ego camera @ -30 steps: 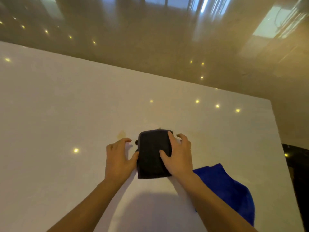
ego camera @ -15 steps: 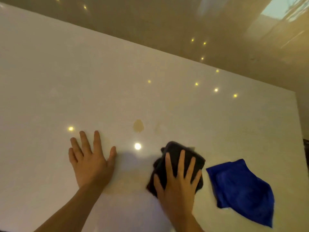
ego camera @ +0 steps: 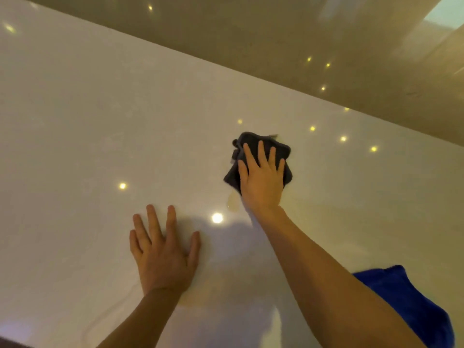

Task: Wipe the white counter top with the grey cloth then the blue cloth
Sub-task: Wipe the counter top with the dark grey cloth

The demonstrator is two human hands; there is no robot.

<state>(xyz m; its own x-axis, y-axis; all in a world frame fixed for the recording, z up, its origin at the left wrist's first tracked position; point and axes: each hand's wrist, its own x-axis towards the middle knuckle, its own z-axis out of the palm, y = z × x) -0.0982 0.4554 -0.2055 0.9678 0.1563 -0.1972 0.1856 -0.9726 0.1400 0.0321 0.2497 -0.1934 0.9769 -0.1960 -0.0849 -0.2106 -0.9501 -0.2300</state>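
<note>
The grey cloth (ego camera: 253, 144) lies bunched on the white counter top (ego camera: 100, 121), out toward its far edge. My right hand (ego camera: 261, 179) presses flat on the cloth with the fingers spread over it. My left hand (ego camera: 163, 252) rests palm down on the bare counter, nearer to me and to the left, holding nothing. The blue cloth (ego camera: 411, 305) lies crumpled at the lower right, partly hidden behind my right forearm. A small yellowish wet spot (ego camera: 233, 200) shows just below the grey cloth.
The counter's far edge (ego camera: 276, 82) runs diagonally from upper left to right, with a glossy brown floor (ego camera: 301, 33) beyond it. Small ceiling-light reflections dot the surface. A faint yellowish smear (ego camera: 200, 295) lies near my left wrist.
My right hand has pushed the grey cloth away from me, past the yellowish spot toward the far edge. My left hand stays flat on the counter. The blue cloth stays put.
</note>
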